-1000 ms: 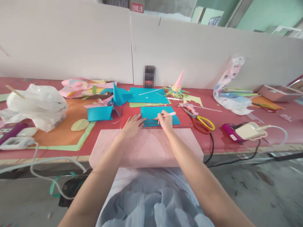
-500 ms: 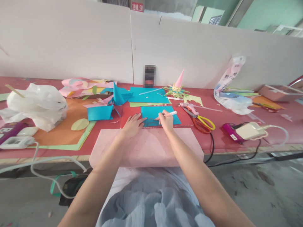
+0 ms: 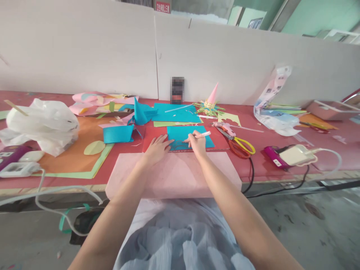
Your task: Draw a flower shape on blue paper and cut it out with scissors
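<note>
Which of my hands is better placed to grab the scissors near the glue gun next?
Probably the right hand: it's nearer the scissors, though it must first release the white pen. The left hand lies farther off, on the red sheet.

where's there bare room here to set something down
The red table between the scissors and the purple power strip; also the pink pad between the forearms. Crowded: the left side, with white bag and orange paper, and behind the blue sheet.
</note>
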Action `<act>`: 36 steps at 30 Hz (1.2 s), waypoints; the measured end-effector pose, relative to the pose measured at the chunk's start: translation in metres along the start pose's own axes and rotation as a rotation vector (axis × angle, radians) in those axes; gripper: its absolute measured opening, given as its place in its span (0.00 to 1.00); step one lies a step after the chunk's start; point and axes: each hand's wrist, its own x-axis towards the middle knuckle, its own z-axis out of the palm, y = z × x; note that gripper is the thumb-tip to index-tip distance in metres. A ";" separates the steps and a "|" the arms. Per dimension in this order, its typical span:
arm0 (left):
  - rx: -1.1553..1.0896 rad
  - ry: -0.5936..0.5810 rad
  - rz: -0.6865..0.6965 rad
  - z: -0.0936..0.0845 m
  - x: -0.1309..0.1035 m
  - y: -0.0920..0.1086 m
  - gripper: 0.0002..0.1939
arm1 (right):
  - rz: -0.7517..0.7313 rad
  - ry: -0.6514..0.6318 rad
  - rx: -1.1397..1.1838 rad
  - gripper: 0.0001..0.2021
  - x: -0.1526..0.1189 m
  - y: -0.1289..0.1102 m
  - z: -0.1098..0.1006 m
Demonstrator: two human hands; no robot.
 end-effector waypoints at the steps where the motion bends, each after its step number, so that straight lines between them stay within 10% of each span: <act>1: 0.000 -0.004 0.000 0.000 0.000 0.000 0.22 | -0.004 0.003 0.003 0.11 0.000 0.000 0.000; 36: 0.005 0.000 0.003 0.000 0.000 0.001 0.22 | 0.028 0.017 0.022 0.12 0.000 -0.001 -0.001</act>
